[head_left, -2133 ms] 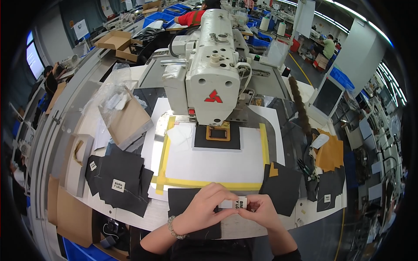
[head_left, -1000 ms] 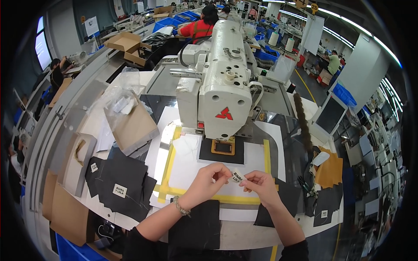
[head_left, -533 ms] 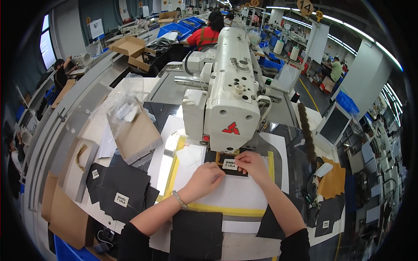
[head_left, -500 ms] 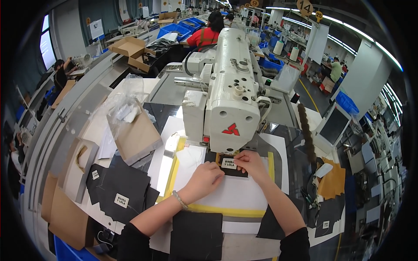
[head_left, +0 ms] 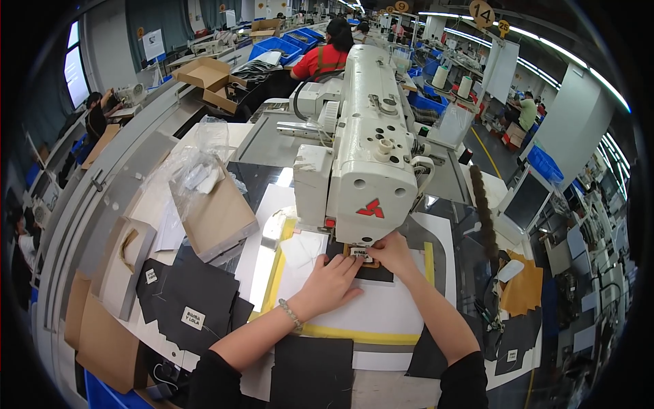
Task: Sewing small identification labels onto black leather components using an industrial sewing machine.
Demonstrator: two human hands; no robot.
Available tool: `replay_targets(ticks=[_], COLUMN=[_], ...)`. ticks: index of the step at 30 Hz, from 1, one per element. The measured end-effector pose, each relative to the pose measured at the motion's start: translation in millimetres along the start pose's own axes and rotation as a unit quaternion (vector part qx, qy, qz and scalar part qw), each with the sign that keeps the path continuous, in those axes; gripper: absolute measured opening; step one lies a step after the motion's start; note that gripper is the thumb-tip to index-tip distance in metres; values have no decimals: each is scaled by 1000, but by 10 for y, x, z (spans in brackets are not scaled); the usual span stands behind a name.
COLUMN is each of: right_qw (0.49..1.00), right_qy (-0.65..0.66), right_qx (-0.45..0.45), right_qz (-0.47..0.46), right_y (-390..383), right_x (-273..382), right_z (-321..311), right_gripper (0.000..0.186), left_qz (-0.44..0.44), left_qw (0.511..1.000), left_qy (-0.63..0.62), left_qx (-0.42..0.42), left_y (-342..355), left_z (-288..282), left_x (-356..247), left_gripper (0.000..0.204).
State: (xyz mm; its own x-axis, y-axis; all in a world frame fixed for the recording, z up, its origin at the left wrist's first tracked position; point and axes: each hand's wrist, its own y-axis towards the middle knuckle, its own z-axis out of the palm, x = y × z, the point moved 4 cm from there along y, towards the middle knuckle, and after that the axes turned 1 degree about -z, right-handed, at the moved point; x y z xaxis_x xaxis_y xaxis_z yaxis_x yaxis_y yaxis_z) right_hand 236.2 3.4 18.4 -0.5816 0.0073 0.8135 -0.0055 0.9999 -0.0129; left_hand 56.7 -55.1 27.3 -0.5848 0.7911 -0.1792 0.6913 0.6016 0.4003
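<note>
Under the head of a large white sewing machine (head_left: pixel 364 198) lies a black fabric piece (head_left: pixel 376 274). On it sits a small white label (head_left: pixel 359 253) with dark lettering, and a tan frame edge shows around it. My left hand (head_left: pixel 330 286) lies low over the white sheet, fingers stretched out, fingertips on the label's lower left. At the label's right edge my right hand (head_left: pixel 395 255) is closed in a pinch, close beneath the machine head. My fingers cover part of the label. A yellow-taped white sheet (head_left: pixel 371 310) spreads below the fabric.
Black fabric pieces with labels (head_left: pixel 194 300) lie at left, and another black piece (head_left: pixel 311 371) at the front edge. An open cardboard box (head_left: pixel 216 215) with plastic wrap stands left. A screen (head_left: pixel 524 198), scissors (head_left: pixel 487 313) and tan pieces (head_left: pixel 521 286) are at right.
My left hand has uncurled and moved forward and right onto the label. My right hand has shifted slightly up toward the machine head. The label sits slightly farther in, and the view has shifted slightly.
</note>
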Motion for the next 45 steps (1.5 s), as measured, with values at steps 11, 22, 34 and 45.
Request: replay_targets(ticks=[11,22,34,45], right_qw=[999,994,886,954], right_qy=[33,-60,-245,-203], right_qx=[-36,-56,-33,-64], right_qz=[-8,-69,-391,-214], right_y=[-41,-104,-452,-209], right_x=[56,90,92,-56], right_z=[38,-61,-202,-188], right_gripper=[16,16,10,13], left_qz=[6,-7,-10,-18], left_qw=[998,997,999,1000], left_qy=[68,70,22,8], left_qx=[5,11,22,23], left_y=[-25,-34,-9,-8], left_z=[163,182,195,193], left_x=[2,29,76,103], left_gripper=[72,72,62,59])
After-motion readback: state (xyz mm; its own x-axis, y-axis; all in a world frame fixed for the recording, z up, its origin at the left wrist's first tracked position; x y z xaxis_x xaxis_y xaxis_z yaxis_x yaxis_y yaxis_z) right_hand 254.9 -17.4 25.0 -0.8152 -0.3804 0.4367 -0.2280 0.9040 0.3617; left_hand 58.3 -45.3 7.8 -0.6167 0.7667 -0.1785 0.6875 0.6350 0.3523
